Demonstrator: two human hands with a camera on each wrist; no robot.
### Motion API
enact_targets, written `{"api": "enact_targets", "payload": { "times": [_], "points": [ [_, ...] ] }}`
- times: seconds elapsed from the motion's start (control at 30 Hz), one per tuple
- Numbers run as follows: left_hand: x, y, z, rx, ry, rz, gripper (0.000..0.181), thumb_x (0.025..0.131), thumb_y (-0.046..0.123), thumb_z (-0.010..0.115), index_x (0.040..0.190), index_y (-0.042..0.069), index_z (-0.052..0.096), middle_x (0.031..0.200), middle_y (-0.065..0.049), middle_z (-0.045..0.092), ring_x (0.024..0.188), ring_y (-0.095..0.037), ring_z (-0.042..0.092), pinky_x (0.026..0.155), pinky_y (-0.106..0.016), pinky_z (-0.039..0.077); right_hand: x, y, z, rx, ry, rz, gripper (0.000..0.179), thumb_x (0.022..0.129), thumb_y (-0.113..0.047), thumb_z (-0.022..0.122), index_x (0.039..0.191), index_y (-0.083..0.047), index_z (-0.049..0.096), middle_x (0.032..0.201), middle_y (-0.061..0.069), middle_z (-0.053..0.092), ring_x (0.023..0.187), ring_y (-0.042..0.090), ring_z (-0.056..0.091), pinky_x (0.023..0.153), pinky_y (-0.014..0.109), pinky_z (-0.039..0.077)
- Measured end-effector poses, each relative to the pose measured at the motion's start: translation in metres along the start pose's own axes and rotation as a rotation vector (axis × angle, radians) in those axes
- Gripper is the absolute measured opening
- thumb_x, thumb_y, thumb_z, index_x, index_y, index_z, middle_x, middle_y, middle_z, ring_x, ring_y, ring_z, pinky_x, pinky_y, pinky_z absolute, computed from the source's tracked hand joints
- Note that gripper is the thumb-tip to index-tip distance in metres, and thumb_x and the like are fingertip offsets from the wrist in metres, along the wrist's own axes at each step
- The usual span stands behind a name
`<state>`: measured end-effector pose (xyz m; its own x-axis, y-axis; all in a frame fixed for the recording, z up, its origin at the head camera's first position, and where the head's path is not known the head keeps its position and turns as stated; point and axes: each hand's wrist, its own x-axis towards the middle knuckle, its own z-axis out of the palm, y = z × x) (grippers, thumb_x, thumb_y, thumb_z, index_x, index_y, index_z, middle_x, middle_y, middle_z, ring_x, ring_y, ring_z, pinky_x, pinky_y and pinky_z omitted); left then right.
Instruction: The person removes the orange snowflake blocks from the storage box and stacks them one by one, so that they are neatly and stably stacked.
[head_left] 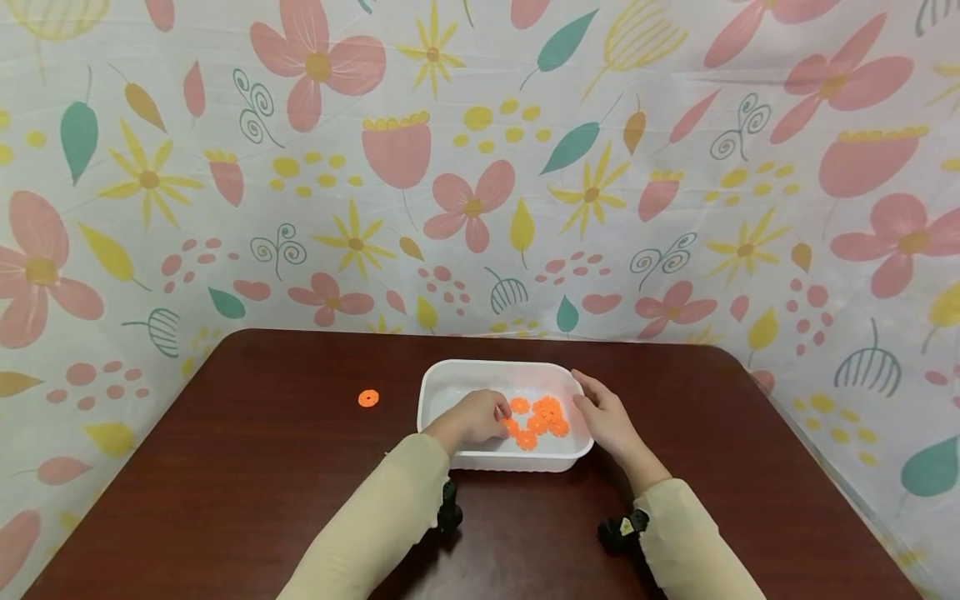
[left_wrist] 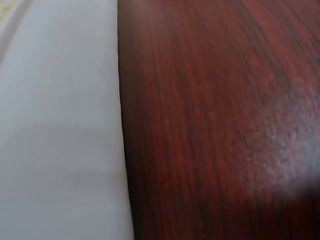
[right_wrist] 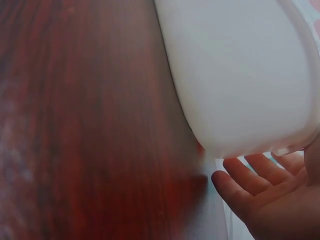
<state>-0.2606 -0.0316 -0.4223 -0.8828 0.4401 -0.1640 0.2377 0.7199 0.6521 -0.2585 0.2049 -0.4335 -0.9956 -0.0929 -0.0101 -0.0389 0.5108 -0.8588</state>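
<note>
A white plastic tray stands on the table, with several orange gear-shaped discs gathered toward the right of its floor. My left hand reaches into the tray over its front rim. Its curled fingertips pinch at an orange disc at the left side of the group; the fingers partly hide it. At the tray's right end, my right hand holds the rim, thumb near the edge and fingers along the outside. The right wrist view shows those fingers by the tray's outer wall; the thumb's grip is hidden there.
One loose orange disc lies on the dark brown wooden table, left of the tray. Behind the table's far edge hangs a flower-patterned cloth. The left wrist view has just the tray's pale side and table surface.
</note>
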Motion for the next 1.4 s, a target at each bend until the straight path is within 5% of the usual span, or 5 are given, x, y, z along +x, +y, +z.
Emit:
{"api": "enact_targets", "payload": {
  "times": [0.27, 0.67, 1.13, 1.4],
  "points": [
    [0.000, 0.000, 0.002, 0.016, 0.023, 0.003, 0.019, 0.080, 0.012, 0.074, 0.094, 0.008, 0.061, 0.081, 0.000, 0.056, 0.074, -0.012, 0.050, 0.070, -0.025, 0.043, 0.000, 0.000, 0.001, 0.004, -0.001, 0.005, 0.048, 0.100, -0.017, 0.040, 0.147, -0.009, 0.033, 0.148, 0.019, 0.036, 0.135, 0.033, 0.038, 0.106, 0.048, 0.038],
    [0.004, -0.009, 0.001, -0.107, 0.065, -0.021, 0.013, 0.084, 0.011, 0.069, 0.083, 0.012, 0.056, 0.079, 0.001, 0.053, 0.071, -0.012, 0.047, 0.064, -0.023, 0.040, 0.003, 0.001, 0.000, -0.002, -0.008, -0.002, 0.049, 0.100, -0.016, 0.039, 0.148, -0.009, 0.031, 0.150, 0.020, 0.033, 0.137, 0.035, 0.035, 0.107, 0.049, 0.036],
    [0.000, -0.008, -0.006, -0.255, 0.099, -0.026, 0.007, 0.086, 0.008, 0.063, 0.090, 0.009, 0.058, 0.083, -0.003, 0.056, 0.063, -0.014, 0.054, 0.059, -0.024, 0.046, -0.002, -0.004, -0.005, -0.044, 0.033, -0.026, 0.046, 0.098, -0.015, 0.046, 0.142, -0.006, 0.041, 0.137, 0.022, 0.049, 0.118, 0.033, 0.054, 0.094, 0.042, 0.049],
    [-0.004, -0.012, -0.016, -0.269, 0.144, 0.004, 0.011, 0.085, 0.009, 0.064, 0.095, 0.009, 0.060, 0.086, -0.003, 0.059, 0.072, -0.013, 0.055, 0.065, -0.024, 0.046, -0.005, -0.005, -0.006, -0.047, -0.003, -0.006, 0.048, 0.098, -0.017, 0.044, 0.145, -0.007, 0.037, 0.141, 0.022, 0.044, 0.123, 0.035, 0.050, 0.100, 0.048, 0.044]
  ]
}}
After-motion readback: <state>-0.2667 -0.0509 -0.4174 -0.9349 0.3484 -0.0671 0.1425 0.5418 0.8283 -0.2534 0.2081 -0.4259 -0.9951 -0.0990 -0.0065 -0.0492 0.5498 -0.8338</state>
